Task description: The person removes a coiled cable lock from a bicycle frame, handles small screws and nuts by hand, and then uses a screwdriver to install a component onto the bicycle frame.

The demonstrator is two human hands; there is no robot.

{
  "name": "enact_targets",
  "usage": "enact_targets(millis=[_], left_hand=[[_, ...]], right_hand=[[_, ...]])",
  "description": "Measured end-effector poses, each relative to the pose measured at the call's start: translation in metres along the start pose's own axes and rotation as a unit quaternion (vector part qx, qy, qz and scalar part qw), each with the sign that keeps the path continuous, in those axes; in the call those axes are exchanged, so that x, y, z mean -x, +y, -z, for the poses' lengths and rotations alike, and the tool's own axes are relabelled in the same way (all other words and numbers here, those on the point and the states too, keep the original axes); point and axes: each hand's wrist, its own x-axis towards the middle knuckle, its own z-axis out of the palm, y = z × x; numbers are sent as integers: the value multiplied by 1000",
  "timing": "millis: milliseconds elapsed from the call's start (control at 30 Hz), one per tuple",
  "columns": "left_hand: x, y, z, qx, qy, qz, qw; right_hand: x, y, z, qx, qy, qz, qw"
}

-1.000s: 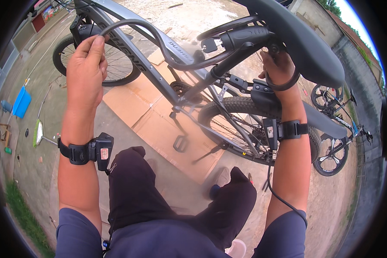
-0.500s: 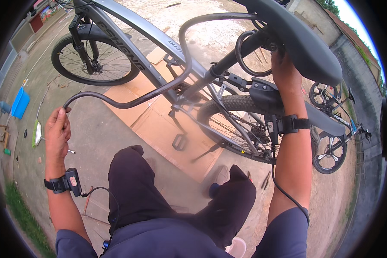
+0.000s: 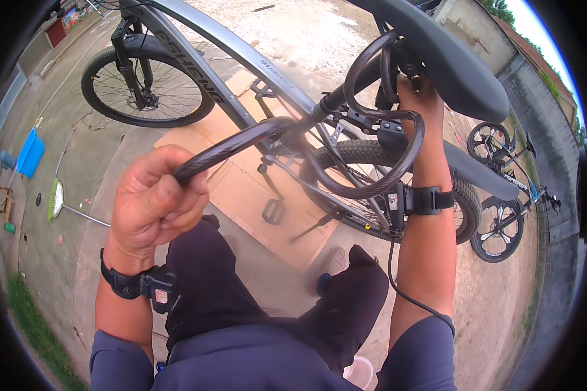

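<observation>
My left hand [image 3: 160,195] is closed on the free end of a dark coiled cable lock [image 3: 235,150], low in front of the seat post. The cable runs in loose loops past the post and up beneath the black saddle [image 3: 460,65]. My right hand [image 3: 421,98] reaches up under the saddle beside the seat post [image 3: 332,98]; its fingers are closed near a bracket [image 3: 406,65], and what they grip is partly hidden. The silver bicycle frame [image 3: 195,68] stands beyond both hands, with its rear tyre [image 3: 332,169] below the cable.
Cardboard [image 3: 228,202] lies under the bicycle on concrete. At the right a second bicycle [image 3: 502,221] is by a grey wall [image 3: 541,130]. A blue dustpan [image 3: 31,150] and a green broom [image 3: 57,199] are at the left. My legs are below.
My left hand moved down-left with the cable, then came back right and nearer the middle. The cable now hangs in lower loops by the rear wheel. My right hand stayed under the saddle.
</observation>
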Motion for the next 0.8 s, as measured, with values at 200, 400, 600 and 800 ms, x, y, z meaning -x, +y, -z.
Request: enact_targets(millis=[200,400,600,800], left_hand=[[-38,-11,-19,11,-8,-29,999],[-48,-13,-29,2,-3,-22,1000],[-45,-43,-70,-126,7,-23,992],[-44,-65,-54,-190,73,11,979]], right_hand=[[27,-25,20,-58,-21,8,998],[74,-55,37,-141,-60,58,986],[103,-59,12,-238,-35,-66,968],[116,-75,5,-387,-57,-214,895]])
